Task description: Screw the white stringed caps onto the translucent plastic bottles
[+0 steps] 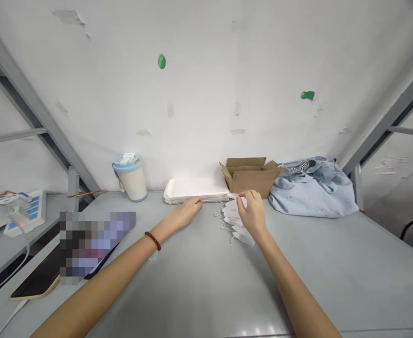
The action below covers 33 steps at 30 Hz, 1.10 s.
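Observation:
A stack of white padded envelopes [196, 189] lies flat against the wall. My left hand [187, 212], with a dark red bead bracelet [153, 240] on its wrist, rests at the stack's front edge. Its fingers are bent and pressed together; what they grip, if anything, is hidden. Right of the stack, small white pieces with thin strings [240, 229] lie overlapped in a fanned row; whether they are tags or small pouches is unclear. At the far end of that row my right hand [253, 211] pinches one white piece between thumb and index finger.
Behind my right hand stands an open cardboard box [250, 180], beside a light blue cloth bag [314, 192]. A cream tumbler with a blue lid [131, 178] is at back left. Phones [39, 277] and a white cable [14, 314] lie on the grey table [199, 291]; metal posts flank both sides.

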Tool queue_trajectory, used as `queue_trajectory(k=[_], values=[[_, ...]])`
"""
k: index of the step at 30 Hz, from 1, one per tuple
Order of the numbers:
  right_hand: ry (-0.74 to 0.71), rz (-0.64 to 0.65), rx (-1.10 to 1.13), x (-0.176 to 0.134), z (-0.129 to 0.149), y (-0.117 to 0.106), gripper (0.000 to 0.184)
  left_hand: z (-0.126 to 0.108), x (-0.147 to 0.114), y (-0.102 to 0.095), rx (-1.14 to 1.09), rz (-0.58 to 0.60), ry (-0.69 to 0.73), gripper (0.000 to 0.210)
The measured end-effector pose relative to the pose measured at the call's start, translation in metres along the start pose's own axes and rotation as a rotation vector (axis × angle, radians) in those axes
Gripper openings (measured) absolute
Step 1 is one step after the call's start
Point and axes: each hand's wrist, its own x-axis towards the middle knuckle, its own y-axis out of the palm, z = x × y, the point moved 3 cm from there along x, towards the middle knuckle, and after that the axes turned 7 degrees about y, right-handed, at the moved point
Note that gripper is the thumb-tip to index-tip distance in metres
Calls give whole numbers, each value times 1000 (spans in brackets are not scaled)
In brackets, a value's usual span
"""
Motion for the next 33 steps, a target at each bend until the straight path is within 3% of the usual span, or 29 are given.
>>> queue_trajectory(k=[4, 8, 14, 16, 20, 26, 33], values=[[-53, 19, 35, -5, 14, 2, 14, 1, -5, -1, -20, -2, -64, 30], [-127, 142, 112, -26, 37, 16, 14, 5, -12, -8, -89, -24, -120, 23], [-327, 485, 191, -81, 86, 41, 10, 7, -50, -32, -233, -179, -252, 20], [-368, 611, 193, -96, 100, 46, 19, 5, -66, -38, -273, -251, -306, 21], [-312, 874, 212, -109, 122, 57, 34, 1, -84, -45, -266, -405, -386, 19], [-85, 887, 128, -103, 149, 84, 60, -4, -85, -48, -131, -535, -405, 19], [-167, 836, -124, -100, 166, 97, 47, 12, -94, -50, -54, -644, -558, 15]])
